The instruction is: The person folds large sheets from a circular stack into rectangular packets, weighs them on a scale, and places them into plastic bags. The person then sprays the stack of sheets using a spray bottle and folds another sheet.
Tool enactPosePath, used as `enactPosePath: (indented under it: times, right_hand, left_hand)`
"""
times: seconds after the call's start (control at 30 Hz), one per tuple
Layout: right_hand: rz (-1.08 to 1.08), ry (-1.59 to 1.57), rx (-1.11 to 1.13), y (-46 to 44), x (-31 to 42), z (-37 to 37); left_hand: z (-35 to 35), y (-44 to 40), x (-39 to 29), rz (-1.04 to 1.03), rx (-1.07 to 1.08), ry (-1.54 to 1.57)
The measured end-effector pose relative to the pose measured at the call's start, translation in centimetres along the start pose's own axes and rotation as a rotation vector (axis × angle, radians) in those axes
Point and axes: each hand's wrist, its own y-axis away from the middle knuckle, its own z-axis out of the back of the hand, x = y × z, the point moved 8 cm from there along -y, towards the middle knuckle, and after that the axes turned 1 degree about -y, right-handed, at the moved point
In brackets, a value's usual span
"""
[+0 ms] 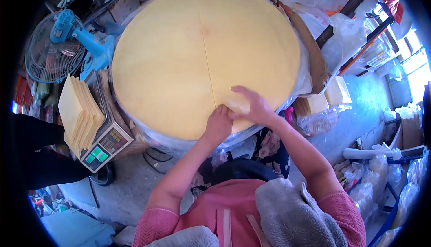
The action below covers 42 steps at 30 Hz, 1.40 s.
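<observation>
Head view: left hand (pixel 219 125) curls near the seam (pixel 208 69) of a round yellow sheet (pixel 161 58); right hand (pixel 256 106) looks spread but blurred; whether either grips, I cannot tell. Laid before the person, the sheet seems soft and tearable, best held broadly by its edge. Plastic (pixel 174 144) skirts it; a scale (pixel 107 147) and fan (pixel 54 49) stand leftward.

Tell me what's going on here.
A person works bare-handed near the close edge of a large round yellow sheet. The left hand is near the lower end of its centre line; the right hand is beside it, too blurred to show whether it holds anything. Stacked yellow pieces rest on a scale to the left.
</observation>
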Motion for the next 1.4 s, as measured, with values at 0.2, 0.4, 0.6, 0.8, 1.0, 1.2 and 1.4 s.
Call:
enactPosePath:
  times: [0.2,0.4,0.6,0.8,1.0,1.2,1.4]
  right_hand:
    - [-0.275,0.232,0.068,1.7,-6.5,-1.3]
    - [-0.843,-0.628,-0.635,0.7,-12.5,9.3]
    - [-0.559,-0.182,-0.432,-1.7,-9.9,10.5]
    - [-0.142,0.262,-0.1,-10.4,-4.0,11.5]
    - [0.219,0.581,-0.113,-21.3,1.2,14.7]
    - [0.002,0.538,-0.248,-23.1,-1.7,19.8]
    - [-0.122,0.415,-0.212,-20.7,-2.4,20.3]
  left_hand:
    - [-0.2,-0.3,0.4,0.005,-0.084,-0.031]
    - [-0.6,-0.3,0.3,0.016,-0.094,-0.059]
    - [-1.8,-6.0,-1.1,0.029,0.229,-0.095]
    - [-3.0,-9.9,-3.9,-0.123,-0.002,0.006]
    - [-2.8,-9.9,-3.9,-0.119,0.033,0.03]
    - [-4.0,-14.8,0.7,0.033,0.511,0.277]
    - [0.2,-19.4,13.6,0.16,-0.216,-0.18]
